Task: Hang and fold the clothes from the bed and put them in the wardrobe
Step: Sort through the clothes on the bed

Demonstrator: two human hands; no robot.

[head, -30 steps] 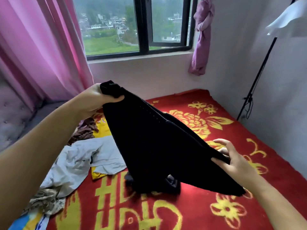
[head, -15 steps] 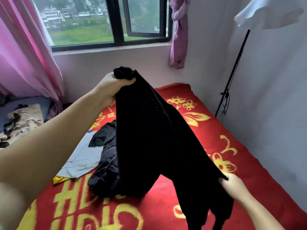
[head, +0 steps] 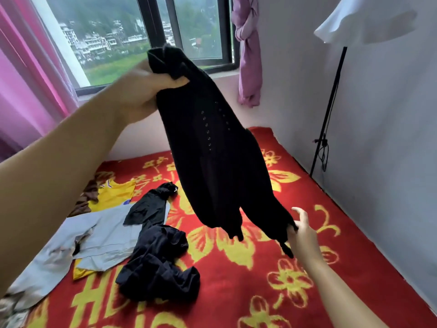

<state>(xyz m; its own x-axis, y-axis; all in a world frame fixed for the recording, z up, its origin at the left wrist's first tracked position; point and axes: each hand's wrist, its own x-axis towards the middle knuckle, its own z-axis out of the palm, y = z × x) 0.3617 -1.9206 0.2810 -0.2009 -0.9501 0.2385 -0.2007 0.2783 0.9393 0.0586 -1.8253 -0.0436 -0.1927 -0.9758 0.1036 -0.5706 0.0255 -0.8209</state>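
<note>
We've got the black garment (head: 220,162) hanging clear above the bed (head: 319,268): left hand (head: 144,91) clenched on its top, right hand (head: 303,233) pinching a lower corner. Risk: thin pinch slips, garment drops onto the dark clothes pile (head: 160,263).

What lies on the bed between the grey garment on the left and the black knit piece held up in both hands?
In the head view, a crumpled dark garment lies on the red bedspread between the grey garment and the hanging black knit piece.
</note>
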